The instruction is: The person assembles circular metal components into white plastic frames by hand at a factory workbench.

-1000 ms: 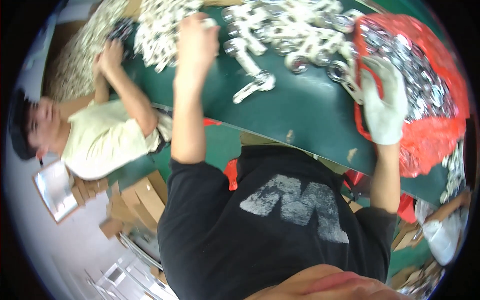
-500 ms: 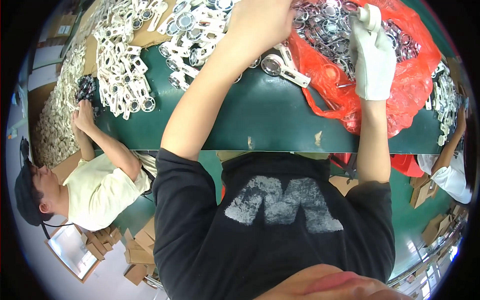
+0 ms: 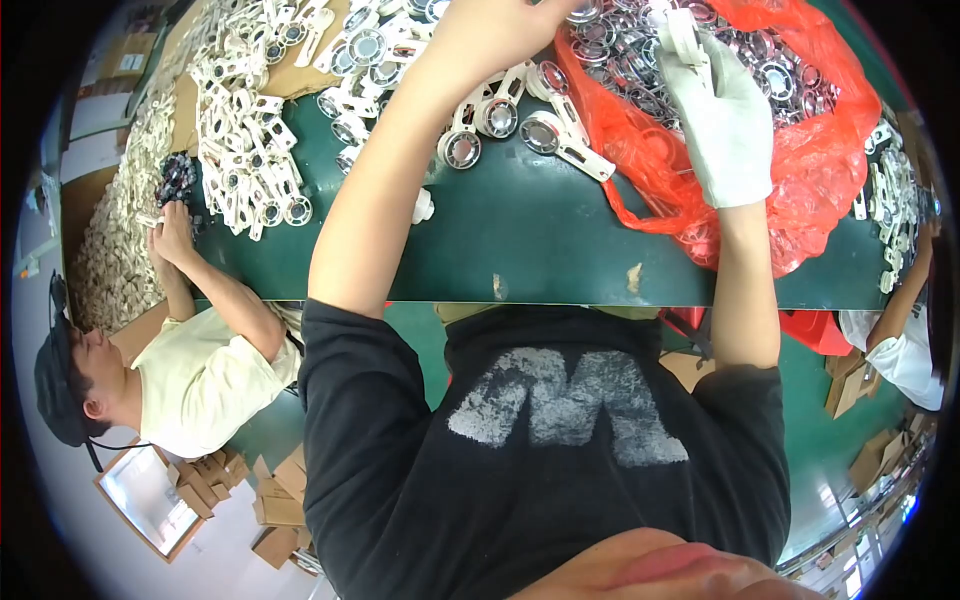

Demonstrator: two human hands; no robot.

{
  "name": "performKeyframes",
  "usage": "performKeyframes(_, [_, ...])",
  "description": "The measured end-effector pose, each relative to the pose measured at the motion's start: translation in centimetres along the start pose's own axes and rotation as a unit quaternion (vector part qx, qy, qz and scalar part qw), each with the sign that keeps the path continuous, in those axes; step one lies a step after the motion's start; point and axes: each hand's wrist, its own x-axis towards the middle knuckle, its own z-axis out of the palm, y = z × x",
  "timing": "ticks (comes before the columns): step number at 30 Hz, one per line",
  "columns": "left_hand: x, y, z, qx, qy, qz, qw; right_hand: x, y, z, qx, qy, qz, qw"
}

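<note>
My right hand (image 3: 725, 135), in a white glove, is closed on a white plastic part (image 3: 684, 38) with a rounded end. It is over a red plastic bag (image 3: 800, 190) that lies open around a heap of shiny silver-and-dark ring-shaped pieces (image 3: 778, 78). My bare left hand (image 3: 497, 35) reaches to the top edge, left of the bag; most of its fingers are cut off there, so its grip is hidden. Just below it lie several white-handled pieces with round ringed heads (image 3: 498, 116). One such piece (image 3: 565, 142) rests against the bag's left edge.
More white handled pieces (image 3: 250, 150) are heaped on the green table (image 3: 560, 240), left of my left arm. A small white part (image 3: 423, 207) lies beside that forearm. At far left a co-worker (image 3: 200, 390) handles dark pieces (image 3: 175, 178); another person's arm (image 3: 905, 295) is at far right.
My right hand has shifted left over the bag with the white part tilting. My left hand has moved left, uncovering white pieces and a small white part on the table.
</note>
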Motion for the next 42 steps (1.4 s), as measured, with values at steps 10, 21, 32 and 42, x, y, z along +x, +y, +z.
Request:
performKeyframes(10, [-7.3, 5.6, -3.1, -0.182, -0.005, -0.156, 0.971, -2.8, -2.9, 1.8, -0.345, -0.141, -0.102, 0.922])
performKeyframes(21, [-10.0, 1.7, -0.2, -0.105, 0.035, 0.112, 0.988, -3.2, -3.6, 2.0, -0.349, -0.256, -0.074, 0.898])
performKeyframes(32, [-10.4, 1.3, -0.2, -0.208, 0.023, 0.103, 0.972, -3.6, -2.8, 2.1, -0.31, -0.279, -0.1, 0.904])
performKeyframes(42, [-10.0, 1.1, -0.5, -0.147, 0.012, 0.098, 0.984, -4.1, -2.7, 2.1, -0.37, -0.247, -0.176, 0.878])
